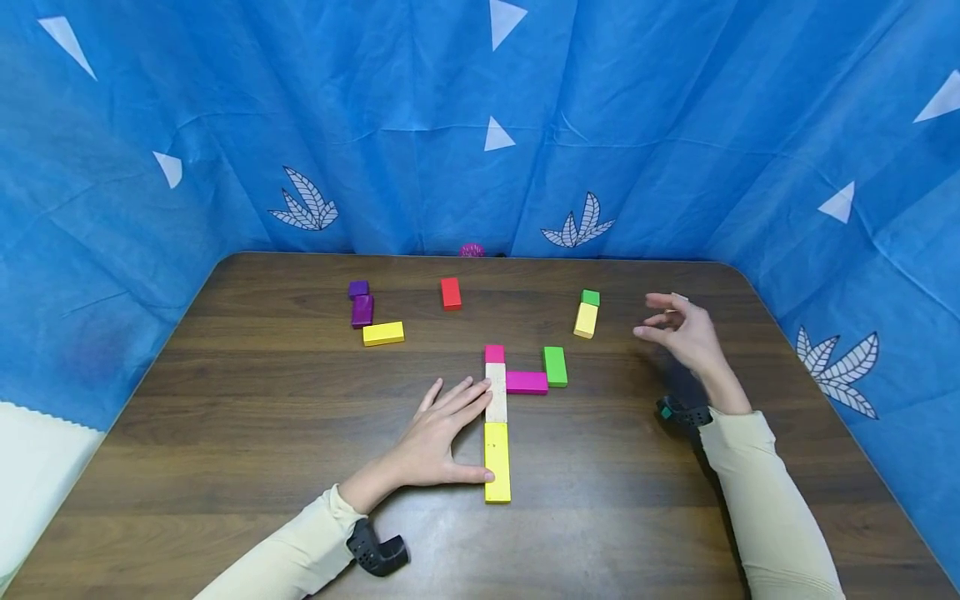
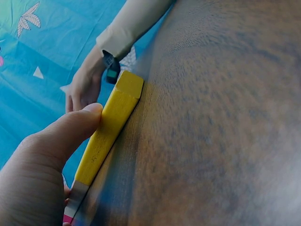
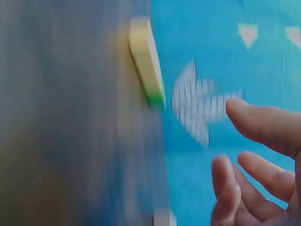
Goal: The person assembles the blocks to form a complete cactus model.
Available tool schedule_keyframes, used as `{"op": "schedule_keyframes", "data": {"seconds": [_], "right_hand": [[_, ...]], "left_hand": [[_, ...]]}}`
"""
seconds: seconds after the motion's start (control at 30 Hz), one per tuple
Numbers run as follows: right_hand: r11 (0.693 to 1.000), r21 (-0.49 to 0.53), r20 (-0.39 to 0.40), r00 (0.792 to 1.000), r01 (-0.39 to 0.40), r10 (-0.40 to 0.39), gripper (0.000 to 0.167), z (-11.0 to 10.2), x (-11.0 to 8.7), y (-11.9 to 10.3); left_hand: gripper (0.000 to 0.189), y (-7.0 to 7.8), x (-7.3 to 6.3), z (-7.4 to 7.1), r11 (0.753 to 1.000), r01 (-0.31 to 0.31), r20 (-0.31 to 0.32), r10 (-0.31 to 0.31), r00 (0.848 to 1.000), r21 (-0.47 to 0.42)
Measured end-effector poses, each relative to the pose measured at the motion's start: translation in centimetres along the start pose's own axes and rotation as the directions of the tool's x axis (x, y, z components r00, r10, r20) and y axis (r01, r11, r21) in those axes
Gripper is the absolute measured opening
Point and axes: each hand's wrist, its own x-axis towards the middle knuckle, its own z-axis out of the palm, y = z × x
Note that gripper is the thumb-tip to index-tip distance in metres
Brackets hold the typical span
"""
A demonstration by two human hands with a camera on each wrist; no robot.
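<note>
My left hand point(image 1: 435, 437) lies with spread fingers along the left side of a row of blocks. Its fingertips touch the white block point(image 1: 496, 400), and the thumb rests against the long yellow block point(image 1: 497, 467), also seen in the left wrist view point(image 2: 106, 134). A pink block point(image 1: 495, 354) caps the row's far end. From the white block's right side a magenta block point(image 1: 527, 382) sticks out toward a bright green block point(image 1: 555, 367). My right hand point(image 1: 686, 333) holds nothing, fingers loosely bent, right of a pale yellow block point(image 1: 586, 320) and a small green block point(image 1: 591, 297).
At the back left lie a small dark purple block point(image 1: 358, 289), a purple block point(image 1: 362, 311) and a yellow block point(image 1: 383, 334). A red block point(image 1: 451, 294) lies near the far edge of the wooden table point(image 1: 285, 417). Blue curtain point(image 1: 435, 183) hangs behind.
</note>
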Motion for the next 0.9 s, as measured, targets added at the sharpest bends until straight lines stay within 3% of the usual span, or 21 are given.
{"op": "schedule_keyframes", "data": {"seconds": [0.1,0.17,0.23,0.37,0.57,0.67,0.9], "right_hand": [[0.994,-0.052,-0.107,0.990,-0.096,0.090,0.067,-2.3,1.0,1.5],[0.987,-0.063,-0.116,0.983,-0.150,0.142,0.073,-3.4,1.8,2.5],[0.980,-0.068,-0.077,0.981,-0.186,0.180,0.079,-4.4,2.5,3.4],[0.976,-0.075,0.076,0.975,-0.205,0.211,0.090,-5.6,3.4,4.5],[0.968,-0.086,0.234,0.939,-0.236,0.250,0.093,-5.7,4.4,5.4],[0.964,-0.090,0.248,0.931,-0.252,0.266,0.089,-5.5,4.7,5.9],[0.962,-0.084,0.206,0.940,-0.260,0.272,0.080,-5.2,4.9,6.1]], "left_hand": [[0.103,0.0,0.0,-0.1,1.000,-0.001,0.003,0.001,1.000,-0.004],[0.103,0.0,-0.1,-0.1,1.000,0.000,0.006,0.000,1.000,-0.006],[0.102,0.1,-0.1,-0.1,1.000,0.000,0.008,0.000,1.000,-0.006],[0.102,0.1,-0.1,-0.2,1.000,0.000,0.009,0.000,1.000,-0.008],[0.102,0.1,-0.1,-0.1,1.000,0.000,0.004,0.000,1.000,-0.007],[0.103,0.1,-0.1,0.0,1.000,0.004,0.008,-0.004,1.000,0.002],[0.103,0.0,-0.1,0.0,1.000,0.002,0.000,-0.002,1.000,0.014]]}}
